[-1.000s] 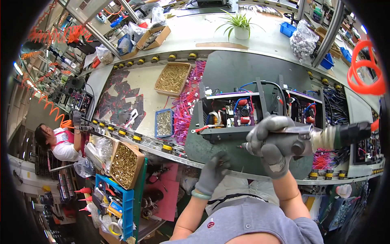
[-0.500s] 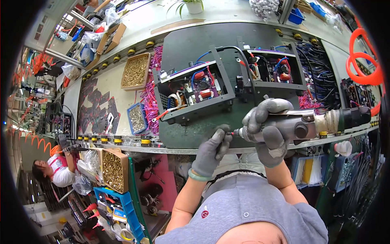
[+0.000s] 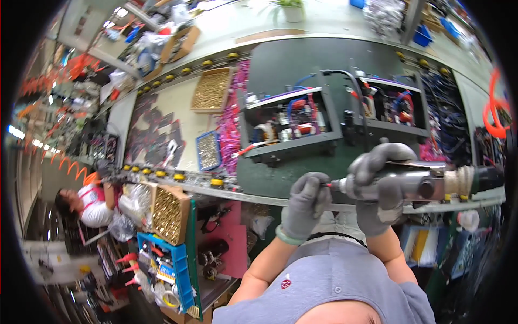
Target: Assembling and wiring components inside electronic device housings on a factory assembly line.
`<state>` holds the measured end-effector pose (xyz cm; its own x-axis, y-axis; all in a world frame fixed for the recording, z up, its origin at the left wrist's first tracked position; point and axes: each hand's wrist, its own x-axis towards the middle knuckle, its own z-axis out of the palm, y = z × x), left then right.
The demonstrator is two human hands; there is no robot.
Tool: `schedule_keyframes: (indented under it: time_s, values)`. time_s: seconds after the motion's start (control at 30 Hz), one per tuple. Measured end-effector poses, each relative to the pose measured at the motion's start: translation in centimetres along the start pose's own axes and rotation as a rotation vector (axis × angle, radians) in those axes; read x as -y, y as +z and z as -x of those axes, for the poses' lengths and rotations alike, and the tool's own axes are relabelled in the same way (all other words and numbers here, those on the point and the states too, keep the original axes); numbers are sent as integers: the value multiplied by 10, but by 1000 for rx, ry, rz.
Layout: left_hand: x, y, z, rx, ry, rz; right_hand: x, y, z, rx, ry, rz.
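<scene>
My right hand (image 3: 377, 186), in a grey glove, is wrapped round a silver powered screwdriver (image 3: 418, 182) lying level, its bit pointing left. My left hand (image 3: 306, 202), also gloved in grey, has thumb and fingers pinched at the tip of the bit, beside a small red piece (image 3: 328, 184). Whatever lies between those fingertips is hidden. Beyond the hands stands an open grey metal case (image 3: 291, 143) with wired circuit parts and red and white leads. A second such case (image 3: 394, 127) stands to its right, with a black cable looping between them.
On the green bench mat (image 3: 270, 181), left of the cases, are purple-pink leads (image 3: 230, 127), a box of brass parts (image 3: 211, 90) and a blue tray of small silver parts (image 3: 208, 151). An orange coiled hose (image 3: 493, 105) hangs right. Another person (image 3: 94, 205) works at far left.
The view has swung left, so the bench and cases sit farther right in the picture. Both hands keep nearly the same pose around the screwdriver and its bit.
</scene>
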<state>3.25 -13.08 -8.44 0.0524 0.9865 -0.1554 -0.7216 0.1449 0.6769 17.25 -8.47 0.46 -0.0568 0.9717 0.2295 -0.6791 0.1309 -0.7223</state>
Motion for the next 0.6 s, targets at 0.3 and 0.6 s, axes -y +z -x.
schedule_keyframes:
  time_s: [0.3,0.6]
  values:
    - [-69,-38,18,-544,186,-703,21,6,-7,-63,-280,104]
    - [-124,-29,-55,-288,848,-1856,15,5,-1,-53,-229,59]
